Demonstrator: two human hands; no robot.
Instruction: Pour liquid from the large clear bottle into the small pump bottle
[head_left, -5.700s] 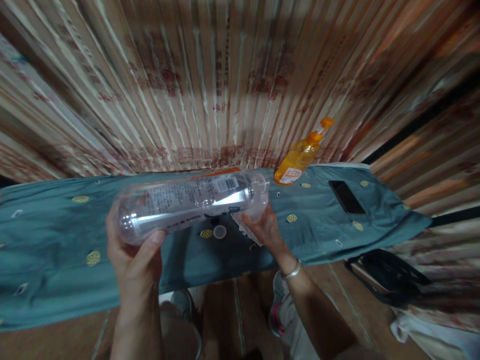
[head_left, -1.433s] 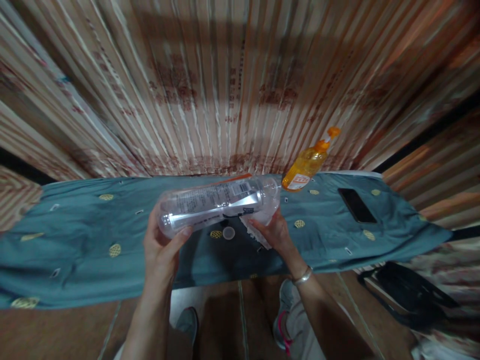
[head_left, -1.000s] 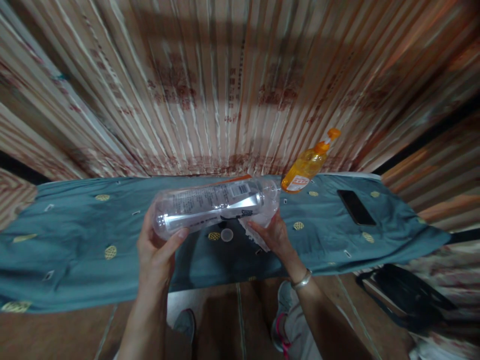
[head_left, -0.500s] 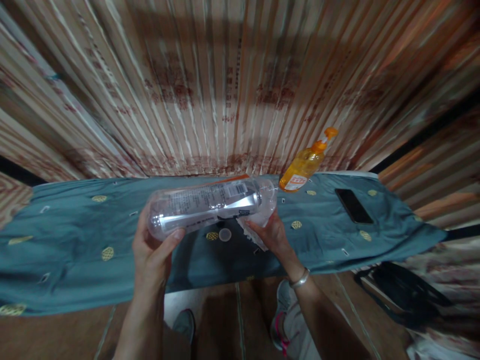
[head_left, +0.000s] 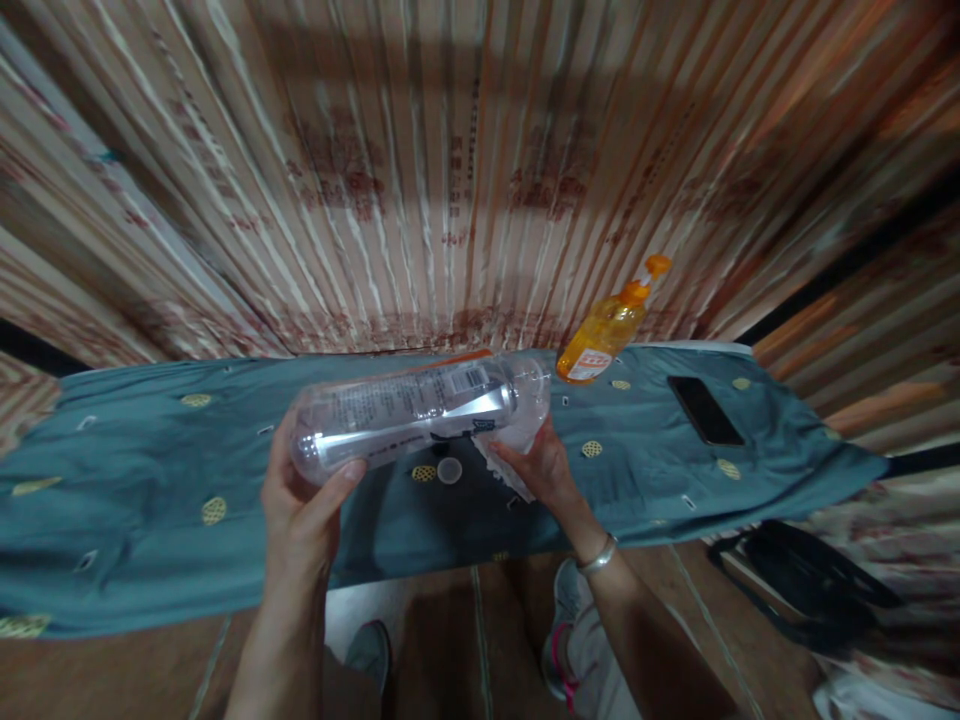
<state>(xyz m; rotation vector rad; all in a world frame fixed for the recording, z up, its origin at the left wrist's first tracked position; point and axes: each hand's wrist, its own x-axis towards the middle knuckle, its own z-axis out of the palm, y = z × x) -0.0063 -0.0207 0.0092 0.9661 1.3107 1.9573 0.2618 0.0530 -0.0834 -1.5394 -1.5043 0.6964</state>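
On cam I see L hand (head_left: 300, 505) gripping 1 clear cylindrical plastic bottle (head_left: 401, 410), R hand (head_left: 546, 462) holding white crumpled tissue (head_left: 505, 474) at its neck, over teal-clothed worktop (head_left: 637, 470), btwn front & back edges.

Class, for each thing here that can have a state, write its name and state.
Clear bottle: held sideways
Left hand: gripping one bottle end
White tissue: crumpled
Right hand: holding the tissue at the other end
Orange pump bottle: standing, pump on
Phone: lying flat, screen dark
Small round disc: lying flat
Cloth: wrinkled
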